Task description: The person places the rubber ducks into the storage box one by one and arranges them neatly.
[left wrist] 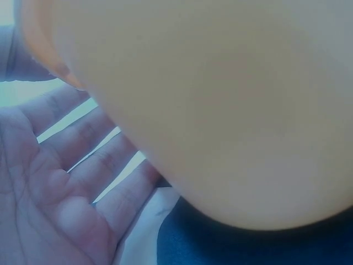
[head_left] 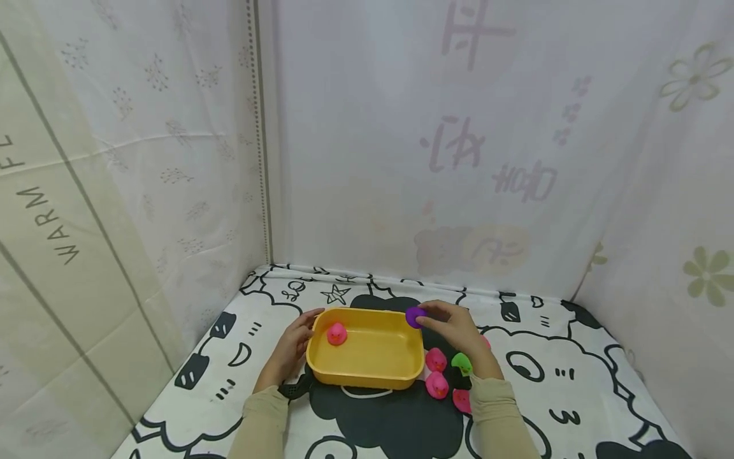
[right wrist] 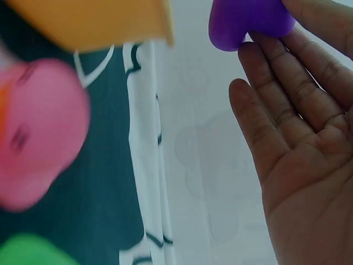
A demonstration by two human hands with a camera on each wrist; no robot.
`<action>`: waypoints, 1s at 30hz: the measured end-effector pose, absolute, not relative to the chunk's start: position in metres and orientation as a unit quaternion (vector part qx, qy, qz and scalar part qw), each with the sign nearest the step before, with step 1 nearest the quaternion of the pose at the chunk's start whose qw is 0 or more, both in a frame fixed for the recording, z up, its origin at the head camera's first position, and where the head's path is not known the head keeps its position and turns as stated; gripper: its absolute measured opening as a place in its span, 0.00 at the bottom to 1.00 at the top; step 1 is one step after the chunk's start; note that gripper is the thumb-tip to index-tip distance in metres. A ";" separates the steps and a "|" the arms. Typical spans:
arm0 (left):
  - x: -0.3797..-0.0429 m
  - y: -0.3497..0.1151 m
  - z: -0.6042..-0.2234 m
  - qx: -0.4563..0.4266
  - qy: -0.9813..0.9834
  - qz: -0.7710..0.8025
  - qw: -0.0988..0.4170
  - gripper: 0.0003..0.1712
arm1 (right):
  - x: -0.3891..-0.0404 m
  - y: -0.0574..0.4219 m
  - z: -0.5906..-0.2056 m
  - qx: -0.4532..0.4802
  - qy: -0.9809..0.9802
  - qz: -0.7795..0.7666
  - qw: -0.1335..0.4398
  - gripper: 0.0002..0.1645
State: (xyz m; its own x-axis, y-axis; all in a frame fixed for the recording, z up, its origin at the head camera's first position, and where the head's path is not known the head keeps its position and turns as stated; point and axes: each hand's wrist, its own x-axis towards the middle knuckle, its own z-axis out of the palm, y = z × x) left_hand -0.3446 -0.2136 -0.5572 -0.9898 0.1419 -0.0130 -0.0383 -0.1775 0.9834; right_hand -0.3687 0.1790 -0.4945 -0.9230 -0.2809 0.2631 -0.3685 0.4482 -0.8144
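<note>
A yellow plastic tray sits on the patterned cloth, with one pink toy duck inside near its left end. My left hand is at the tray's left side; in the left wrist view its straight, spread fingers lie along the outer wall and the thumb is up by the rim. Over the tray's right back corner, my right hand pinches a purple toy duck between thumb and fingertips. The right wrist view shows only the rounded lower part of this purple duck.
Right of the tray lie several pink ducks and a green duck, close by my right wrist. Another pink piece is mostly hidden behind that wrist. Pale printed curtains hang at the back and both sides of the cloth.
</note>
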 end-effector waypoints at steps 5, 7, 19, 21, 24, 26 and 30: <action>-0.341 -0.215 -0.556 0.040 0.642 0.763 0.055 0.33 | -0.384 0.157 -0.487 0.206 -0.844 0.495 -0.024 0.20; -0.340 -0.215 -0.556 0.039 0.640 0.765 0.057 0.33 | -0.390 0.149 -0.482 0.216 -0.846 0.485 -0.048 0.20; -0.347 -0.215 -0.558 0.041 0.636 0.767 0.065 0.33 | -0.408 0.112 -0.464 0.261 -0.838 0.470 -0.090 0.22; -0.346 -0.217 -0.557 0.037 0.636 0.768 0.067 0.33 | -0.410 0.105 -0.464 0.260 -0.834 0.478 -0.094 0.22; -0.346 -0.218 -0.556 0.034 0.638 0.766 0.065 0.34 | -0.414 0.093 -0.466 0.260 -0.832 0.481 -0.096 0.20; -0.346 -0.218 -0.555 0.040 0.639 0.766 0.067 0.33 | -0.416 0.087 -0.468 0.261 -0.831 0.481 -0.099 0.20; -0.347 -0.216 -0.557 0.048 0.644 0.761 0.066 0.33 | -0.419 0.078 -0.475 0.264 -0.820 0.495 -0.116 0.19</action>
